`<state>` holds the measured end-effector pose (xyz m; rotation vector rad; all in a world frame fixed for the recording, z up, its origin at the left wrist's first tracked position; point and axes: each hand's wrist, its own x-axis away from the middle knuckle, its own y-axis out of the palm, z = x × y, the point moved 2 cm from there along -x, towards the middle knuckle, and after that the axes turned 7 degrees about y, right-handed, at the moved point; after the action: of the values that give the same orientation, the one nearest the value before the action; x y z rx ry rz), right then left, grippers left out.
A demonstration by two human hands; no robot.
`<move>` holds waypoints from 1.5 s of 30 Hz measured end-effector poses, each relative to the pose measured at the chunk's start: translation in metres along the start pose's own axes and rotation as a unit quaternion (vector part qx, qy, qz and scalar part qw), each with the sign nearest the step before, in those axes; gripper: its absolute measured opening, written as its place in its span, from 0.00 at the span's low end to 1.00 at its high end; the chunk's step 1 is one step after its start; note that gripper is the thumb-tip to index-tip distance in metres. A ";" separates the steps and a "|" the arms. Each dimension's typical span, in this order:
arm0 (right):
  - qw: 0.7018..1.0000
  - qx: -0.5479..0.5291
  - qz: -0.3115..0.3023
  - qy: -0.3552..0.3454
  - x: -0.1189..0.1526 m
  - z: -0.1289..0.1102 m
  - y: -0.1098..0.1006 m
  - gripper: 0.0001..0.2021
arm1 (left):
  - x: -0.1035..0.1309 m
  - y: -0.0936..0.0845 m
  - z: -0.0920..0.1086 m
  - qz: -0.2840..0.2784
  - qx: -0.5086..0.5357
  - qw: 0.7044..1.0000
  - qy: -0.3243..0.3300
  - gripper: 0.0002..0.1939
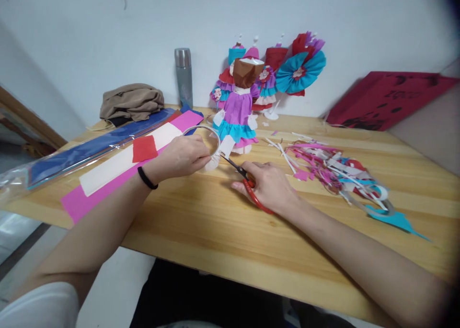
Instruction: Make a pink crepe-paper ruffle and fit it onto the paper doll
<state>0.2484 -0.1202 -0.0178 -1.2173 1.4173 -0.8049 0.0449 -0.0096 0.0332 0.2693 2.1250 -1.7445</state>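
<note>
My left hand [183, 155], with a black band at its wrist, is closed on a thin roll of tape [218, 139]. By its fingertips is a small white piece [227, 146], and a gathered white piece [212, 162] shows just below; whether the fingers touch them I cannot tell. My right hand [271, 186] grips red-handled scissors [257, 198], their dark blades pointing left towards the white pieces. Behind my hands stands a doll figure in a purple and turquoise paper dress [239, 107], its top covered in brown.
Long pink [77, 203] and cream [102, 177] paper strips with a red square [144, 149] lie left, beside plastic-wrapped blue sheets [89, 143]. Colourful scraps [334, 167] are heaped right. Behind stand a flask [184, 79], brown cloth [131, 102], more figures [276, 57] and a dark-red bag [390, 98].
</note>
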 end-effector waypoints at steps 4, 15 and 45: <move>0.998 -0.009 -0.014 -0.055 0.001 0.002 -0.001 0.17 | 0.001 -0.001 -0.004 0.007 -0.002 1.000 -0.015 0.16; 0.987 0.008 -0.143 -0.072 0.016 -0.036 -0.013 0.28 | 0.003 -0.012 -0.015 0.074 0.030 0.995 -0.054 0.17; 0.939 -0.230 0.253 -0.029 0.005 -0.016 -0.021 0.04 | -0.007 -0.011 0.017 0.141 0.025 0.984 0.103 0.13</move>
<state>0.2386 -0.1327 0.0042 -1.1189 1.8247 -0.0785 0.0498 -0.0281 0.0430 0.7563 2.0595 -1.6643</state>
